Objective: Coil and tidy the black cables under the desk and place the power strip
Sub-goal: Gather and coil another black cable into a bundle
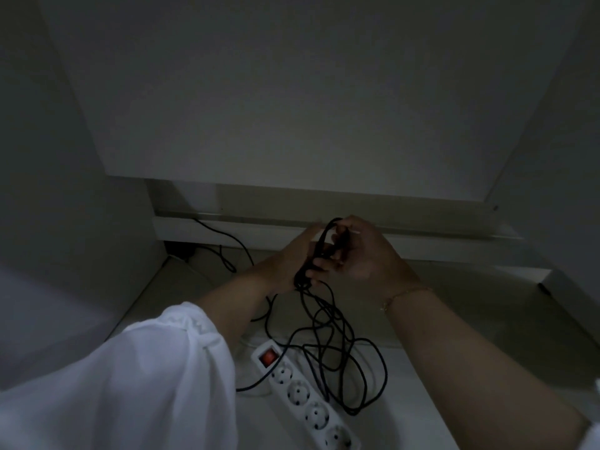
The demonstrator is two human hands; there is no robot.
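Coiling in progress: left hand (287, 263) and right hand (368, 254) apparently grip the cable (304, 278) bundle; next, wind in slack lying below them.

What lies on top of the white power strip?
One strand of the black cable crosses the power strip beside its red switch. The four visible sockets are empty. The strip's near end is outside the picture, so anything there stays unseen.
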